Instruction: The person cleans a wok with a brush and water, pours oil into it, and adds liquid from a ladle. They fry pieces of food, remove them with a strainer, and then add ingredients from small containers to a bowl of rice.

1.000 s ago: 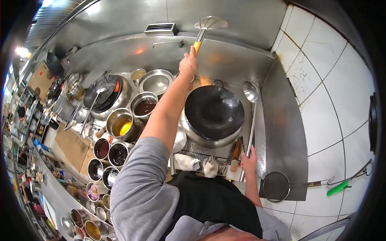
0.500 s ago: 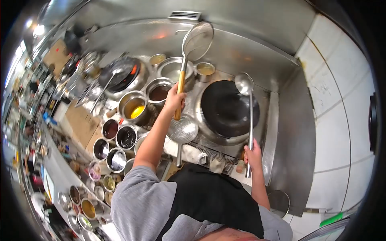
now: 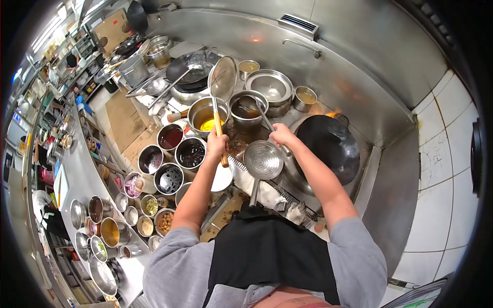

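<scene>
My left hand [image 3: 217, 146] is closed around the wooden handle of a round mesh strainer [image 3: 224, 77], held upright over the stove with its head near the rear wok. In my right hand [image 3: 282, 135] is the long handle of a ladle [image 3: 265, 119]. The ladle's bowl is down in a steel pot [image 3: 248, 124] of dark liquid. Beside my right forearm sits a black wok [image 3: 328, 146] on its burner, with flame showing at its back edge. A perforated skimmer [image 3: 263, 159] lies between my arms, its handle toward my apron.
Left of the dark pot stands a pot with a yellow content [image 3: 197, 108]. Several sauce containers [image 3: 170, 178] crowd the counter by my left arm. At the back are a second wok [image 3: 191, 69] and a wide steel pot [image 3: 272, 87]. A tiled wall [image 3: 436, 159] rises at right.
My right hand has swung left from beside the wok, taking the ladle into the dark liquid pot. The strainer in my left hand has moved left and lower. The view has turned left.
</scene>
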`<state>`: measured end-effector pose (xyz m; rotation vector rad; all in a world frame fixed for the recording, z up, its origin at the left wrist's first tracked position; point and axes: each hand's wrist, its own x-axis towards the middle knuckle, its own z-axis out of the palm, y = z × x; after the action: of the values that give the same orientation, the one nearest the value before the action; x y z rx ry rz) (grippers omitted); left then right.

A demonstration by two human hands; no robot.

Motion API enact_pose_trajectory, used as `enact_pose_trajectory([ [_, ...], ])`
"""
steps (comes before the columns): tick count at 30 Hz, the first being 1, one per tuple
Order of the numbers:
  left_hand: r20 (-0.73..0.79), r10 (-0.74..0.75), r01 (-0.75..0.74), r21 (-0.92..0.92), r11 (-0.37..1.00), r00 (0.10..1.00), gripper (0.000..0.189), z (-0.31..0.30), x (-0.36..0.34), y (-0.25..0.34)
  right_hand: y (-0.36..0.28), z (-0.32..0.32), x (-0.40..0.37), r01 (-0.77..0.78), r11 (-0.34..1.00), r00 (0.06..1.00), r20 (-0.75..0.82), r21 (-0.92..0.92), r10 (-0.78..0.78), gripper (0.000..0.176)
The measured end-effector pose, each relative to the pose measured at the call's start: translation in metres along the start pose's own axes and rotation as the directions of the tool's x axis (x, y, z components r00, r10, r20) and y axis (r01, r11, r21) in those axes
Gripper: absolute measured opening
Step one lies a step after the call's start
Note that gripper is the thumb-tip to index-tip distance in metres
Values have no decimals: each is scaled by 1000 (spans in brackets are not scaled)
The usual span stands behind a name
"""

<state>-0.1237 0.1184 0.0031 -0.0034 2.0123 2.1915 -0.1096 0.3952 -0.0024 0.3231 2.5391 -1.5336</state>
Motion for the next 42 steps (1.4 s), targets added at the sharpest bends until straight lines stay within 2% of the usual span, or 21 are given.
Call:
enact_pose_trajectory([
  [2,-8,-20,20,-45,999,1000,42,-7,-1,-7,3,8,28,-260,913,954,231,315,192,16],
  [3,-2,-23,23,-84,996,1000,43,-11,-4,-7,3,10,32,-257,915,954,234,312,188,16],
  [4,-2,-19,18,-76,997,1000,44,-14,-8,-8,5,9,35,-361,580,926,353,731,132,13],
  [5,-1,-13,13,-67,998,1000,46,-18,-11,-7,4,5,41,-479,255,873,486,840,41,12],
  [6,-2,-10,10,-67,998,1000,46,-21,-13,-7,-8,0,38,-607,-81,795,605,791,-50,16],
  [7,-17,-11,10,-76,997,1000,46,-23,-15,-7,-20,-2,31,-606,-80,796,604,792,-53,16],
  [9,-25,-15,13,-80,997,1000,47,-25,-14,-9,-32,-1,16,-566,-281,822,556,775,-125,18],
  [15,-61,-91,83,-133,988,994,44,3,1,-27,-46,-23,-32,-449,-547,891,395,706,-223,17],
  [17,-11,-105,101,-202,974,994,31,35,-9,-26,-46,-37,-64,-383,-589,923,280,712,-263,17],
  [19,168,-139,189,-335,923,976,25,66,-18,-27,-44,-58,-97,-353,-609,934,225,710,-278,26],
  [23,486,-236,448,-384,807,842,16,129,-43,-12,-30,-95,-166,-210,-489,970,118,846,-213,20],
  [27,770,-358,786,-284,550,528,14,183,-51,-27,5,-121,-225,-24,-302,999,35,953,30,10],
  [29,778,-474,883,-212,419,412,16,208,-54,-41,30,-129,-246,22,-23,979,-17,1000,204,9],
  [30,782,-481,889,-198,412,397,16,217,-57,-46,32,-126,-256,119,211,945,-176,970,275,11],
  [31,794,-498,909,-153,388,347,15,224,-60,-50,43,-125,-264,123,207,942,-180,971,284,11],
  [32,804,-513,923,-110,368,300,15,231,-60,-53,59,-127,-269,61,423,914,-221,904,340,15],
  [33,804,-517,925,-102,366,293,15,237,-61,-59,66,-125,-277,-22,609,881,-272,793,386,21],
  [35,808,-529,922,-46,384,261,14,250,-61,-70,79,-119,-291,-60,680,846,-324,731,423,33],
  [37,796,-543,915,-31,403,266,13,254,-62,-73,89,-115,-300,-141,855,814,-433,500,388,53],
  [38,812,-520,904,-23,427,266,13,254,-59,-74,96,-114,-299,-197,888,799,-456,416,392,66],
  [42,834,-459,883,-68,464,305,10,229,-44,-61,64,-110,-277,-176,967,813,-527,183,248,69],
])
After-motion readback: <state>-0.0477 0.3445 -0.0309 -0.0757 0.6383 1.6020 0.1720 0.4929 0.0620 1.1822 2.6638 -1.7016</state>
